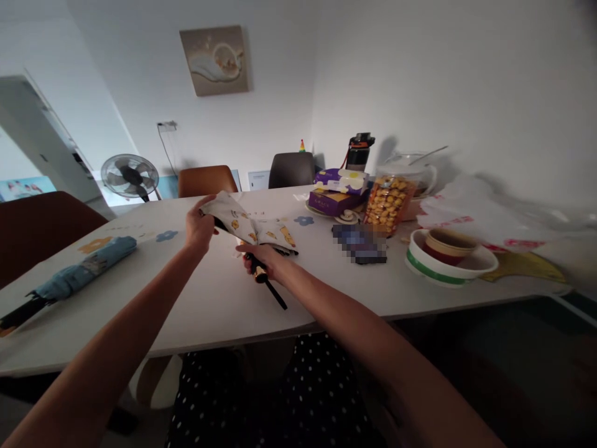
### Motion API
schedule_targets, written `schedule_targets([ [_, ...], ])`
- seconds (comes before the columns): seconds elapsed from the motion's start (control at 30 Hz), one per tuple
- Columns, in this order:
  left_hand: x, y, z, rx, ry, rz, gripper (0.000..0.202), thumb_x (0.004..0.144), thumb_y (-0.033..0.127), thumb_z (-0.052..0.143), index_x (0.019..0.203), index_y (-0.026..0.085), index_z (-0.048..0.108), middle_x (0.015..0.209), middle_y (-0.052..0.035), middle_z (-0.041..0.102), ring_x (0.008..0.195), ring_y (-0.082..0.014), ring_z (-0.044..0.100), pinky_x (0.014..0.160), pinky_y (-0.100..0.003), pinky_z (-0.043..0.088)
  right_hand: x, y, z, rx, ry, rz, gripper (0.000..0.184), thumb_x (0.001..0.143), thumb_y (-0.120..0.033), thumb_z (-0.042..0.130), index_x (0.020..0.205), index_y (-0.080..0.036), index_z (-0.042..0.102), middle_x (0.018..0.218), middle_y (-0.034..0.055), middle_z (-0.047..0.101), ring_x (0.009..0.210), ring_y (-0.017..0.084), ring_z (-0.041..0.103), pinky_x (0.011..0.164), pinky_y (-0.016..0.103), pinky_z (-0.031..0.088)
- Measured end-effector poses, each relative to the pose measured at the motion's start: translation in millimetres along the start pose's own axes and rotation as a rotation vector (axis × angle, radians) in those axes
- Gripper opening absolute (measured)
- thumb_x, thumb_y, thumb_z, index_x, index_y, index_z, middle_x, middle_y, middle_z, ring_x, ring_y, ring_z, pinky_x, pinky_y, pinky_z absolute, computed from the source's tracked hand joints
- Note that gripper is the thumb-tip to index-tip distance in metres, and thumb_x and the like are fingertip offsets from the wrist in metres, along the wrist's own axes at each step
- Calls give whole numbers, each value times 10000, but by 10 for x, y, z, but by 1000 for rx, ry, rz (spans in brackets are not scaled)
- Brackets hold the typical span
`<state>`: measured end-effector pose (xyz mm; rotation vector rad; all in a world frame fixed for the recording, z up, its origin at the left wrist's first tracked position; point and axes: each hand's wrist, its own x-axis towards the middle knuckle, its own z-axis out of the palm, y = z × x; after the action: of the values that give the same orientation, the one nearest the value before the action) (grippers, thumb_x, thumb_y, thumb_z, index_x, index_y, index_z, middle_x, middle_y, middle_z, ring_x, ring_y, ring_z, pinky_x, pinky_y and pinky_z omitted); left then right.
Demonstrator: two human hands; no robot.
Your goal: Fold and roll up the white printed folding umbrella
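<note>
A cream umbrella [270, 233] with a yellow-orange print is held above the white table, its canopy loose and partly folded. My left hand [199, 225] is closed on the edge of the canopy and pulls a fold out to the left. Around the umbrella's lower end, by its black and gold handle [260, 272], my right hand [261, 258] is wrapped. From the handle a black strap [276, 295] hangs toward me. Part of the canopy behind my right hand is hidden.
On the table [209, 311], a furled blue umbrella [86, 267] lies left. To the right are a blurred dark phone-like object [359, 242], a snack jar [389, 202], nested bowls [450, 258], purple boxes [333, 202], a black bottle [358, 152] and a plastic bag [485, 214]. Chairs stand behind.
</note>
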<state>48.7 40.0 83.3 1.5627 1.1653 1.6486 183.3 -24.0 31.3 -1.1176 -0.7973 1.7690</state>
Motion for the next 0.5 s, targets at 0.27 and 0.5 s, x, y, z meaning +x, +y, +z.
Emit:
schedule_targets([
  [0.27, -81, -338, -387, 120, -85, -86, 653, 539, 132, 468, 1170, 206, 620, 656, -11, 583, 453, -90, 479, 364, -185, 430, -140, -216, -43, -71, -70, 76, 329, 773, -473, 624, 764, -174, 488, 486, -38, 492, 341, 65, 423, 280, 165, 325],
  [0.5, -148, -473, -744, 252, -152, -123, 291, 643, 267, 540, 892, 177, 659, 559, 21, 519, 462, -97, 482, 380, -195, 428, 147, -289, -81, -86, -15, 76, 339, 812, -487, 552, 690, -193, 438, 430, -51, 426, 323, 69, 405, 267, 168, 308],
])
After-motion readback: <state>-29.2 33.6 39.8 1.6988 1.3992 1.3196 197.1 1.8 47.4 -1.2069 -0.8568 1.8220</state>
